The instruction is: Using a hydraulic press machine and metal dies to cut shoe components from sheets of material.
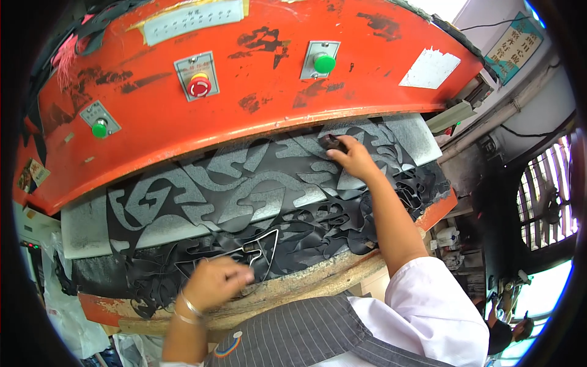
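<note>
My right hand (356, 160) reaches over the pale cutting board (92, 229). Its thumb and fingers are closed on a small dark cut piece (331, 144), which looks like leather or synthetic sheet. Beneath it lies a black sheet (278, 170), cut through with many curved holes that show the board. My left hand (217, 283), blurred and with its fingers curled, is at the front edge beside a thin metal cutting die (274, 244). The die rests on black offcuts and is partly hidden behind that hand. Whether the left hand holds anything cannot be made out.
An orange press beam (257, 92) spans the far side above the board, with green buttons (324, 63) and a red emergency stop button (199, 86). Tangled black scraps (324, 226) fill the front strip. Another person (504, 333) is at the far lower right.
</note>
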